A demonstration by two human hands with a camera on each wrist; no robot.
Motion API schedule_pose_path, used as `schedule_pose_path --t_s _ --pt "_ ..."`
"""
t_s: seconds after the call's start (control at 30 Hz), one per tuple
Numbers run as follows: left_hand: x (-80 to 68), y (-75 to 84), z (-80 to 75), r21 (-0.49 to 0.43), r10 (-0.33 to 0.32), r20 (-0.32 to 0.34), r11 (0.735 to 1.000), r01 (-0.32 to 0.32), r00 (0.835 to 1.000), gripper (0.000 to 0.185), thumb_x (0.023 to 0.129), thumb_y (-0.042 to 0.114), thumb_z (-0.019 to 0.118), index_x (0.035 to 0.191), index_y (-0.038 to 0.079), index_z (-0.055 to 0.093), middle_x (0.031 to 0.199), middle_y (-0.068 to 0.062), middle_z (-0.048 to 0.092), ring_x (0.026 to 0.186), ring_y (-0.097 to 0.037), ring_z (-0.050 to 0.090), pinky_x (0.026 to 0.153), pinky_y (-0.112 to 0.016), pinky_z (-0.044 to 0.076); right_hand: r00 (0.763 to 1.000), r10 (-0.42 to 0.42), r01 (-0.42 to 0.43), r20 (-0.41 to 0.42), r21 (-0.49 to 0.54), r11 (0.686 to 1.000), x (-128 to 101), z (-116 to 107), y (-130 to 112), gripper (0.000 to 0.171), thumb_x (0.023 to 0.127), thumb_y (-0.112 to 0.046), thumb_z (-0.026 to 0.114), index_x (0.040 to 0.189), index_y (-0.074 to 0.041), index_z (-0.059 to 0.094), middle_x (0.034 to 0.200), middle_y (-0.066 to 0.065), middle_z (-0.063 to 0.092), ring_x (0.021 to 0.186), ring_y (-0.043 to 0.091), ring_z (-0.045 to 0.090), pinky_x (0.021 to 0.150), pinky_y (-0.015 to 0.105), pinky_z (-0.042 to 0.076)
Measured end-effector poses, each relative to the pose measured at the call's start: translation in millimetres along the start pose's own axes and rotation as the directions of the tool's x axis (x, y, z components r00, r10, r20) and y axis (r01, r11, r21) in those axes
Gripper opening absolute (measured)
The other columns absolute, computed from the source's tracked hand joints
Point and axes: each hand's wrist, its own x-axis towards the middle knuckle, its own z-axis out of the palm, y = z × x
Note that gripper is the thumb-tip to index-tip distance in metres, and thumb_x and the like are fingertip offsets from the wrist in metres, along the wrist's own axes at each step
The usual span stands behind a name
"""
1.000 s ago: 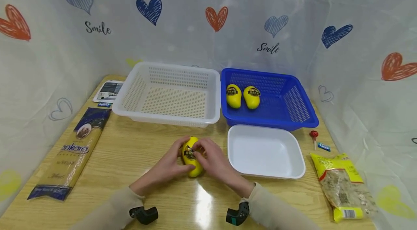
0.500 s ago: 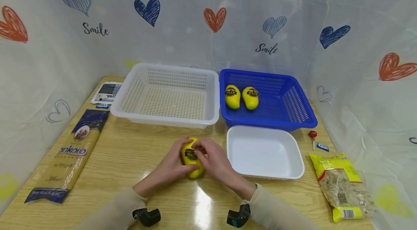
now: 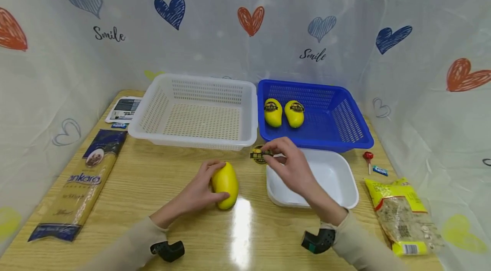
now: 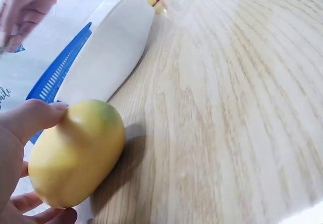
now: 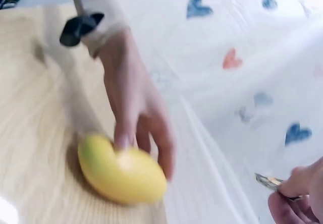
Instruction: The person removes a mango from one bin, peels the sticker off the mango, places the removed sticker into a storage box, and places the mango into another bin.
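My left hand (image 3: 201, 190) grips a plain yellow mango (image 3: 225, 185) on the table, thumb on the near side and fingers on the far side. In the left wrist view the mango (image 4: 81, 151) shows a greenish end and no label. Between thumb and fingers, my right hand (image 3: 289, 166) pinches a black and gold sticker (image 3: 258, 154). That hand is raised over the left rim of the white tray (image 3: 330, 177). The right wrist view shows the sticker (image 5: 267, 181) nearly edge-on at the fingertips. Two mangoes with black labels, a left one (image 3: 272, 113) and a right one (image 3: 294, 114), lie in the blue basket (image 3: 341, 145).
A white basket (image 3: 192, 141) stands at the back, left of the blue one. On the left lies an ankara pasta packet (image 3: 82, 181). A red lollipop (image 3: 368, 157), a small blue packet (image 3: 379, 170) and a yellow bag (image 3: 400, 215) lie along the right side.
The sticker has come off the mango in my right hand. That hand has moved up and right, away from the fruit. My left hand still holds the mango in place.
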Motion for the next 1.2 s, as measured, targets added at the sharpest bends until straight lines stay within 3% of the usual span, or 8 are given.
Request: schedule_pose_path --t_s 0.07,0.17,0.3,0.43,0.7,0.9,1.03,1.2 --pt "-0.6 -0.3 -2.8 0.009 0.007 0.014 1.000 -0.007 1.000 0.080 0.077 0.027 0.083 0.143 0.002 0.044 0.144 -0.019 0.035 0.125 -0.035 0.046 0.099 -0.053 0.042 0.991 0.121 -0.121 0.053 -0.005 0.993 4 -17 13 0.012 0.093 -0.011 0.068 0.105 -0.009 0.070 0.109 0.007 0.060 0.098 0.022 0.061 0.080 0.032 0.055" --pt "-1.1 -1.0 -5.7 0.016 0.005 0.033 1.000 -0.005 0.999 0.080 0.079 0.028 0.083 0.143 0.002 0.044 0.144 -0.019 0.035 0.125 -0.035 0.046 0.099 -0.054 0.042 0.949 0.283 -0.282 0.138 -0.028 0.959 7 -38 32 0.018 0.094 -0.017 0.068 0.110 -0.008 0.070 0.113 0.009 0.062 0.102 0.024 0.061 0.083 0.036 0.053" --pt "-0.9 -1.8 -6.8 0.008 -0.003 0.050 1.000 0.003 0.999 0.080 0.079 0.028 0.082 0.144 0.001 0.043 0.144 -0.019 0.035 0.126 -0.036 0.045 0.101 -0.054 0.040 0.895 0.382 -0.372 0.231 -0.085 0.924 5 -56 56 0.025 0.094 -0.019 0.068 0.115 -0.007 0.069 0.112 0.010 0.066 0.096 0.023 0.060 0.083 0.038 0.052" --pt "0.2 -2.2 -6.8 -0.003 -0.005 0.066 1.000 0.006 0.998 0.081 0.079 0.028 0.082 0.144 0.000 0.042 0.144 -0.020 0.035 0.125 -0.036 0.045 0.101 -0.055 0.039 0.867 0.392 -0.363 0.306 -0.150 0.920 5 -58 77 0.024 0.093 -0.017 0.068 0.113 -0.006 0.070 0.108 0.009 0.067 0.093 0.021 0.060 0.081 0.036 0.052" --pt "2.3 0.1 -7.5 0.009 0.001 0.105 1.000 -0.002 0.994 0.083 0.080 0.028 0.082 0.146 0.000 0.040 0.144 -0.021 0.034 0.122 -0.035 0.046 0.098 -0.053 0.042 0.842 0.383 -0.331 0.380 -0.199 0.923 12 -46 103 0.022 0.089 -0.011 0.070 0.110 -0.004 0.072 0.105 0.007 0.068 0.093 0.020 0.061 0.081 0.035 0.051" --pt "2.9 2.5 -8.6 0.013 0.004 0.118 1.000 -0.006 0.993 0.082 0.081 0.027 0.081 0.146 0.000 0.039 0.144 -0.021 0.033 0.123 -0.035 0.046 0.098 -0.053 0.042 0.834 0.343 -0.289 0.432 -0.187 0.939 12 -35 115 0.019 0.087 -0.008 0.072 0.104 -0.001 0.072 0.098 0.007 0.070 0.084 0.017 0.059 0.074 0.032 0.049" --pt "3.0 3.0 -8.4 0.002 -0.001 0.120 1.000 0.001 0.993 0.082 0.081 0.026 0.081 0.146 0.000 0.039 0.144 -0.020 0.033 0.124 -0.035 0.045 0.098 -0.053 0.042 0.825 0.356 -0.289 0.439 -0.212 0.933 11 -30 118 0.019 0.084 -0.005 0.072 0.102 -0.001 0.071 0.094 0.005 0.069 0.079 0.015 0.055 0.070 0.029 0.047" --pt "2.8 2.5 -8.6 0.002 0.000 0.119 1.000 0.000 0.993 0.081 0.081 0.027 0.081 0.146 0.000 0.040 0.144 -0.019 0.033 0.124 -0.034 0.045 0.099 -0.052 0.041 0.838 0.345 -0.257 0.424 -0.251 0.933 11 -25 117 0.019 0.081 -0.006 0.074 0.099 -0.001 0.071 0.091 0.003 0.068 0.079 0.014 0.056 0.071 0.030 0.048"
